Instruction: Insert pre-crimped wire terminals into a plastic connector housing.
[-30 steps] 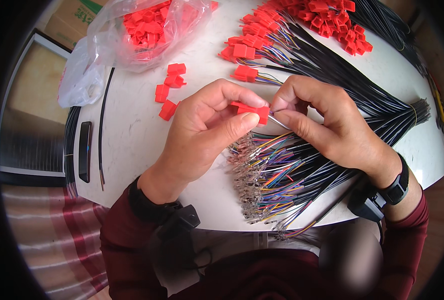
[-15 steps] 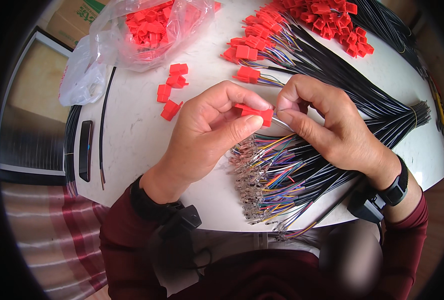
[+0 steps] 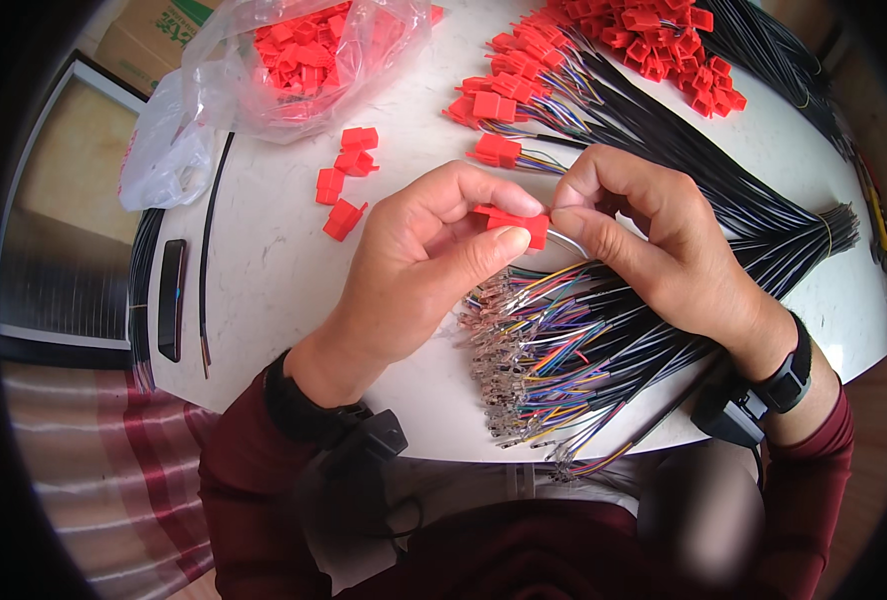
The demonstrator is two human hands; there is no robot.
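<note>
A red plastic connector housing (image 3: 524,228) is pinched between the thumb and fingers of my left hand (image 3: 419,255). At its right end my right hand (image 3: 654,230) pinches a thin wire (image 3: 567,242), which bends from the housing toward the cables; its tip is hidden. Below both hands fans a bundle of black cables with bare crimped terminals (image 3: 504,350) on coloured wires. Just above lies a red housing (image 3: 495,151) with wires fitted in it. Several loose red housings (image 3: 344,219) lie left of my left hand.
A clear plastic bag (image 3: 299,110) of red housings stands at the back left, beside a white bag (image 3: 169,150). Finished-looking black cables with red housings (image 3: 509,85) spread across the back right. A dark flat device (image 3: 172,300) and a single black cable (image 3: 210,230) lie left.
My right fingers have shifted slightly at the housing's end, and the wire there now bows more. The left hand holds the same housing, almost unmoved.
</note>
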